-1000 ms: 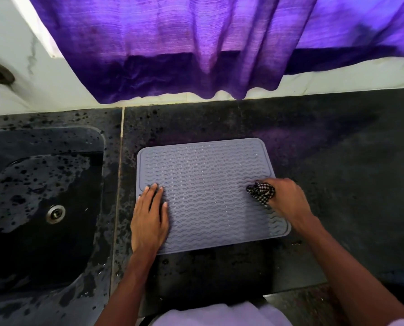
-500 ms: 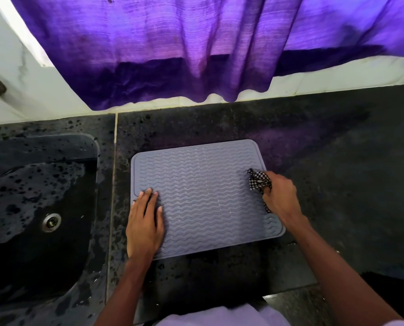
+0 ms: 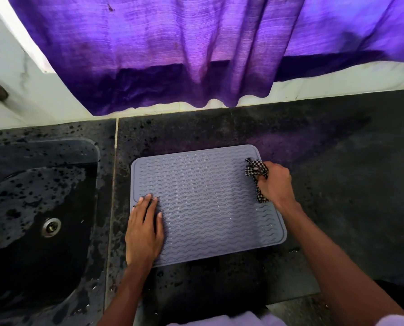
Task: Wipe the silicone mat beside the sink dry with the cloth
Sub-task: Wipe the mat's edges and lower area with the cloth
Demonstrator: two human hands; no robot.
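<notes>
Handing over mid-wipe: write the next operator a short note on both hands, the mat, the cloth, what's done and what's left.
Left hand: flat, fingers straight, pressing the silicone mat at its near-left corner.
Right hand: grips the bunched checkered cloth at the mat's far-right edge.
Mat lies flat on the dark counter, right of the sink.
Done: unclear; small glints, perhaps droplets, show near-right.
Left: wipe centre and near side.
</notes>
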